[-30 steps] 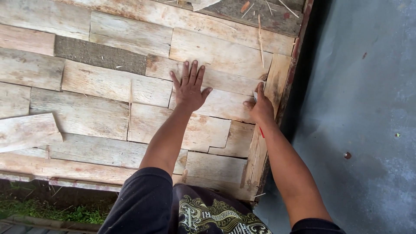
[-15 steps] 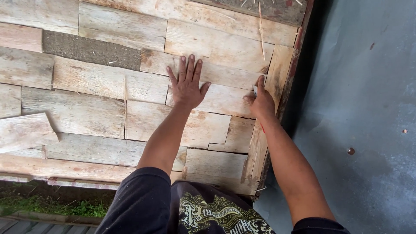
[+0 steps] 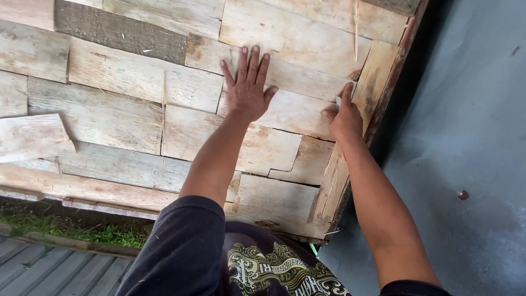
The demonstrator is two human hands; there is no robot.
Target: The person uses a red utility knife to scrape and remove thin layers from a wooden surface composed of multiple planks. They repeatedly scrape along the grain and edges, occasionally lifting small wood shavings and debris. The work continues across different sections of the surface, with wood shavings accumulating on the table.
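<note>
My left hand (image 3: 247, 87) lies flat with fingers spread on a pale wooden plank (image 3: 293, 114), one of many short planks laid in rows on a wooden panel (image 3: 109, 115). My right hand (image 3: 345, 118) rests at that plank's right end. It is closed around a thin pencil (image 3: 338, 102), and only the pencil's grey tip shows beside the forefinger. The tip touches where the plank meets an upright edge board (image 3: 373, 82).
A reddish frame strip (image 3: 402, 57) bounds the panel on the right, with grey floor (image 3: 476, 137) beyond it. A loose plank piece (image 3: 33, 137) lies at the left. A long splinter (image 3: 164, 109) crosses two planks. Grass (image 3: 82, 230) and grey ribbed sheeting (image 3: 33, 263) show below.
The view has shifted, so the panel and both hands sit higher and further right in the frame. Both hands keep their places on the same plank.
</note>
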